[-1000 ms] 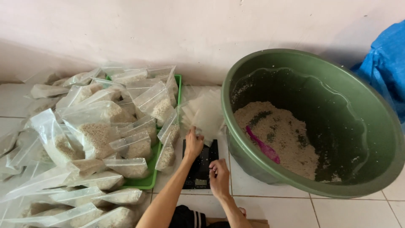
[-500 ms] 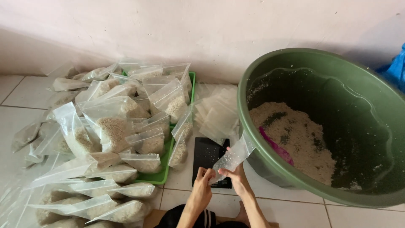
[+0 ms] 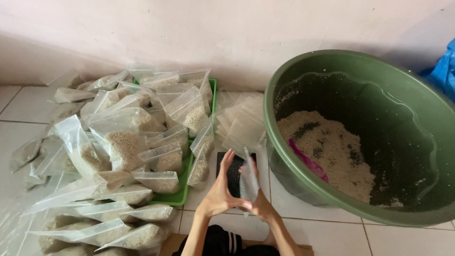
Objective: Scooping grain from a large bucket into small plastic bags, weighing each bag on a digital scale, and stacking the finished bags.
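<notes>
Since a moment ago your left hand (image 3: 219,192) and right hand (image 3: 259,201) have raised the empty clear bag (image 3: 248,180) upright over the black scale (image 3: 233,173), fingertips pinching it, beside the green basin (image 3: 284,95), so it looks unfilled.

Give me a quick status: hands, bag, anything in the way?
Both hands, left and right, hold one empty clear bag upright. Scale beneath. Green basin of rice close right; filled bags piled left.

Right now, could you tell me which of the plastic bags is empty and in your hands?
The small clear bag held upright between both hands, over the black scale; the others lie on the floor.
</notes>
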